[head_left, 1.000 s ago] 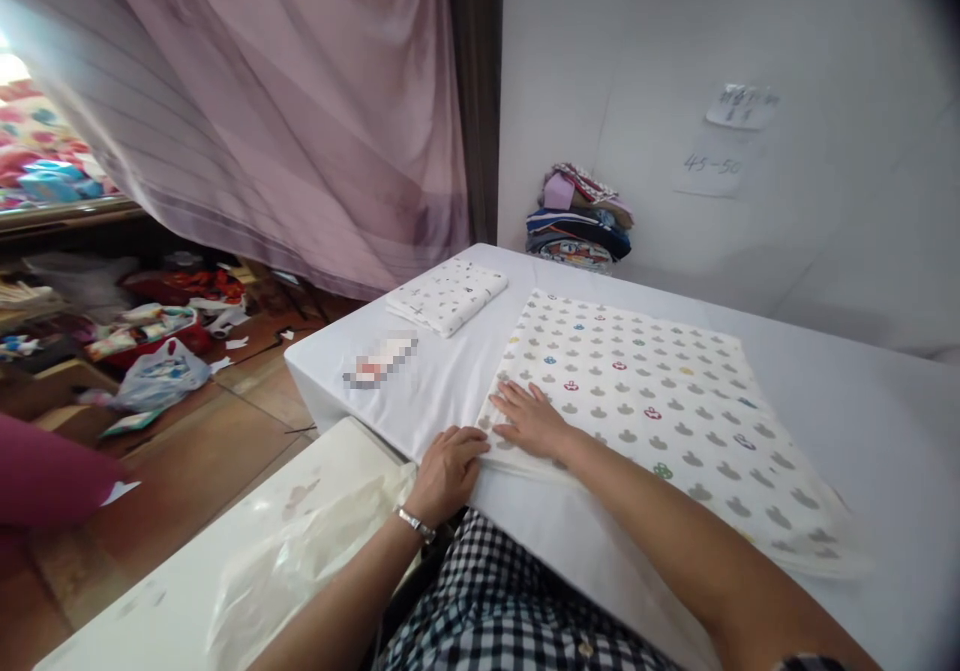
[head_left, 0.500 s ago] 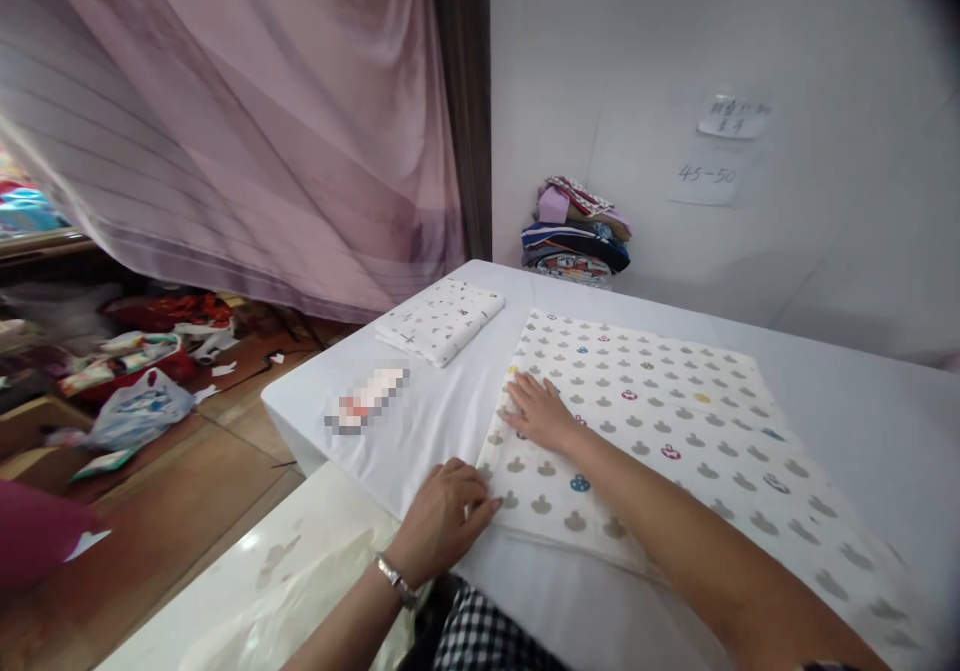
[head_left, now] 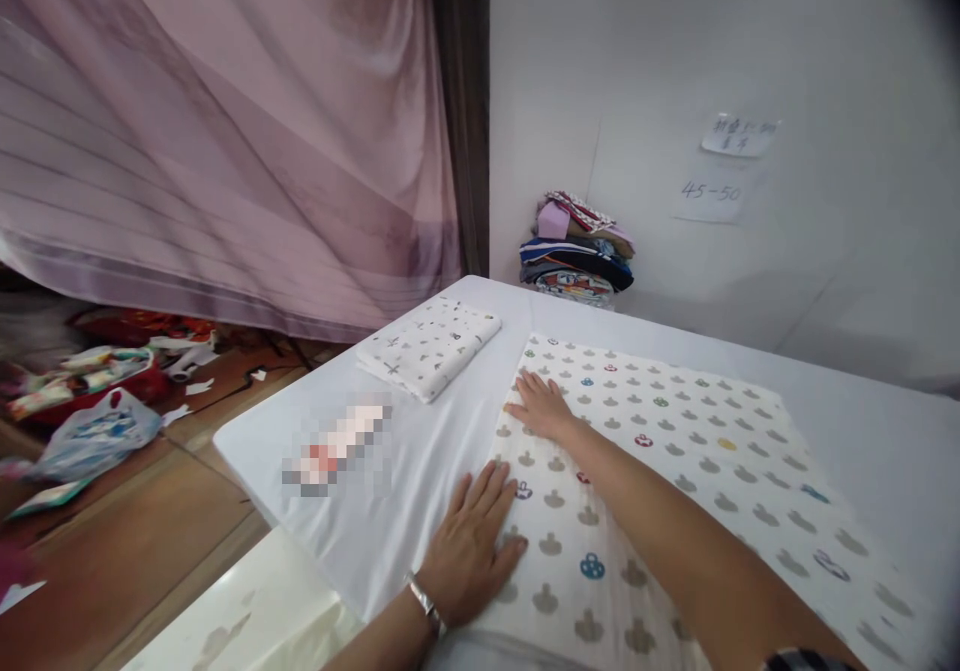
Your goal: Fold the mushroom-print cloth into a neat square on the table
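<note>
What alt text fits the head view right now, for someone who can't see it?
Both hands lie flat on a patterned cloth spread over a white table: left hand at its near edge, right hand farther along it. A folded cloth lies beyond, and stacked fabrics sit against the wall.

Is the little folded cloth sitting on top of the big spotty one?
No, the small folded cloth lies on the white table beside the big patterned cloth, apart from it.

Bare forearms, silver wristband [head_left: 426, 606], left wrist
</note>
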A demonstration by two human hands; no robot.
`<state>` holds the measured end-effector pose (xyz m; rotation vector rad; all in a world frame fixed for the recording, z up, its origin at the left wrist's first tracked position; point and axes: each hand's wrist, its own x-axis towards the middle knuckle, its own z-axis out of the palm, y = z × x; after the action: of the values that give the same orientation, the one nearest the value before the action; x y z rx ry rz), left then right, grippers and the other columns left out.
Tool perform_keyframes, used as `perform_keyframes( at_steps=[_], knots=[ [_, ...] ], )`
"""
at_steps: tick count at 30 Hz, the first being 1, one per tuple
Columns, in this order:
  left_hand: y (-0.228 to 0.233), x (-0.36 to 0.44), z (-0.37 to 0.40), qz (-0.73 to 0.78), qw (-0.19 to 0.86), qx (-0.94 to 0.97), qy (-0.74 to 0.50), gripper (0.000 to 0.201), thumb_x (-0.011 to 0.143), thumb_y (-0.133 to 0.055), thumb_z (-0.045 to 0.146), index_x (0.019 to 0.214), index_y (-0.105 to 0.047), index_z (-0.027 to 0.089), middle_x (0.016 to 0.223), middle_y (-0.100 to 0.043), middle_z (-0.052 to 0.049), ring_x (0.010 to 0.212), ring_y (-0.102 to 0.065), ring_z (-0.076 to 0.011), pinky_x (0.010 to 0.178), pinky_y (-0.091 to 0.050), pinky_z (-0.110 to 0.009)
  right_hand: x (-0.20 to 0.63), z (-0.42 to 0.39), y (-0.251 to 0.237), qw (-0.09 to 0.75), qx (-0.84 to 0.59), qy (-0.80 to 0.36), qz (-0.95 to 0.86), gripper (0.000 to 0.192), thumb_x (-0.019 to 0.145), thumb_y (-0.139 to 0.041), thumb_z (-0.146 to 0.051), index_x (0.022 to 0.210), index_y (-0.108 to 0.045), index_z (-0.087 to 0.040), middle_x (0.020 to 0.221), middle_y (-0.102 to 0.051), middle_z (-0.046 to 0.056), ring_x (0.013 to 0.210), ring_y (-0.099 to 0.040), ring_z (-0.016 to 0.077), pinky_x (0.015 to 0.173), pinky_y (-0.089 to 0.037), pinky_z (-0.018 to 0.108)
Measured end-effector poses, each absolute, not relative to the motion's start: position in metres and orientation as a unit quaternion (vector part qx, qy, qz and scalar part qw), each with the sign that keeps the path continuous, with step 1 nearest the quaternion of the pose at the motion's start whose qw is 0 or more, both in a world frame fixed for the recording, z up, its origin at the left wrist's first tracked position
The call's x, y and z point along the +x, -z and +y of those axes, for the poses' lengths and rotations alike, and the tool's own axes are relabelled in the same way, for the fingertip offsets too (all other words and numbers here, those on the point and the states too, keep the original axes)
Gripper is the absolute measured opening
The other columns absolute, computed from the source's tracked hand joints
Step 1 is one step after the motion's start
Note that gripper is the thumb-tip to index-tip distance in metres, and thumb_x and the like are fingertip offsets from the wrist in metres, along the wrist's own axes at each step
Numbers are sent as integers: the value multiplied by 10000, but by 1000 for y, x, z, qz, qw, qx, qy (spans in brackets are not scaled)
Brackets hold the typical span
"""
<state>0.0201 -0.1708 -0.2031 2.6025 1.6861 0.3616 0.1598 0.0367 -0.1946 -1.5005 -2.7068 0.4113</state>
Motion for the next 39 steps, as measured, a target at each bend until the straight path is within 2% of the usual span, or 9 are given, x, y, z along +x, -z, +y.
perform_keyframes(
  at_steps=[7,12,15,20,24,28,31,39],
  knots=[
    [201,17,-169,530,-18,840,-117,616,898,-396,439,1450,-178,276,1481,-258,-40,1352,-276,-258,1068,-334,-482,141,88,200,23,-491,-120,-863,732,885,-159,-617,1449,-186,-151,1529,-83,88,1398,-26,217,1097,-21,459],
    [213,12,-165,506,-74,849,-128,668,890,-411,429,1462,-122,241,1465,-285,-49,1333,-314,-258,1036,-382,-462,135,110,194,15,-495,-146,-856,712,892,-158,-609,1444,-209,-163,1529,-88,81,1400,-20,212,1100,-22,466],
    [219,10,-163,500,-92,850,-137,700,881,-419,452,1465,-95,241,1455,-303,-54,1317,-345,-261,1014,-403,-456,148,116,192,45,-509,-141,-848,714,895,-167,-598,1453,-169,-152,1532,-65,81,1400,-13,204,1105,-43,446],
    [221,8,-161,490,-106,852,-149,728,867,-446,447,1466,-86,244,1445,-324,-49,1291,-389,-255,987,-429,-426,176,125,202,33,-573,-115,-811,721,885,-180,-612,1449,-186,-163,1532,-52,83,1399,-7,228,1098,-37,483],
    [223,6,-159,489,-107,851,-157,744,860,-460,445,1467,-78,246,1437,-341,-47,1280,-405,-252,985,-434,-418,178,129,203,26,-570,-123,-812,731,878,-165,-625,1449,-189,-169,1533,-46,74,1399,-2,223,1097,-28,485],
    [224,6,-159,495,-103,849,-156,728,866,-450,445,1465,-74,275,1437,-344,-43,1281,-406,-246,995,-425,-419,190,122,195,24,-531,-137,-836,649,899,-182,-573,1429,-251,-204,1530,-92,63,1398,-57,216,1095,-53,470],
    [221,7,-160,503,-85,847,-152,690,874,-445,428,1461,-113,283,1450,-326,-40,1301,-377,-243,1023,-398,-422,227,114,193,16,-530,-129,-838,578,915,-196,-525,1416,-283,-249,1523,-145,45,1393,-96,214,1089,-69,479],
    [221,9,-157,524,-31,838,-146,595,893,-403,428,1438,-233,260,1463,-314,-48,1344,-300,-235,1075,-307,-470,425,55,202,-4,-727,-66,-683,531,919,-199,-459,1400,-327,-275,1514,-184,50,1384,-138,260,1063,-162,528]
  ],
)
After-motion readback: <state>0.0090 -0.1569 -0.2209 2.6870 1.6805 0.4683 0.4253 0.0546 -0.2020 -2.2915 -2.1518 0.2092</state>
